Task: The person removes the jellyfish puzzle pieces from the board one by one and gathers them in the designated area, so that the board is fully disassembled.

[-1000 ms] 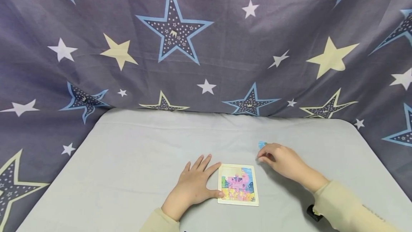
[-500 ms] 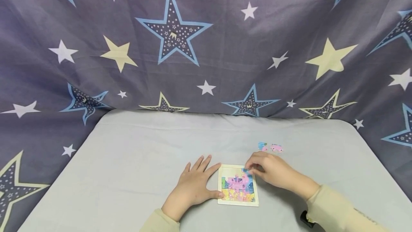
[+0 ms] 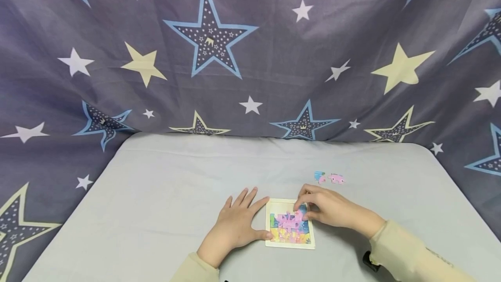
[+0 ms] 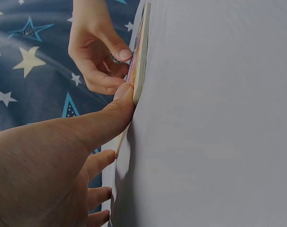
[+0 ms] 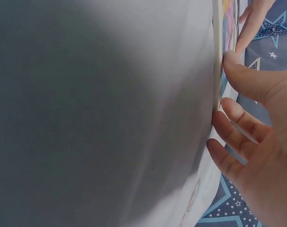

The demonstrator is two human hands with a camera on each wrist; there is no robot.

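Observation:
A square jigsaw puzzle in a pale frame lies on the table, its picture showing pink, blue and yellow parts. Bare backing shows along its upper left. My left hand lies spread beside it, thumb on the frame's left edge and index fingertip at the upper left corner. At the upper right of the puzzle, my right hand has thumb and index finger curled around a blue puzzle piece, mostly hidden by the fingers. In the right wrist view, the thumb touches the puzzle's face while other fingertips are near the frame's edge.
Two loose puzzle pieces lie behind the right hand: a blue and pink one and a pink one. A pale cloth covers the table. Behind it hangs a dark curtain with stars.
My right hand has moved left and toward me, from beside the loose pieces onto the puzzle's upper right, uncovering the pink loose piece. The left hand has stayed in place.

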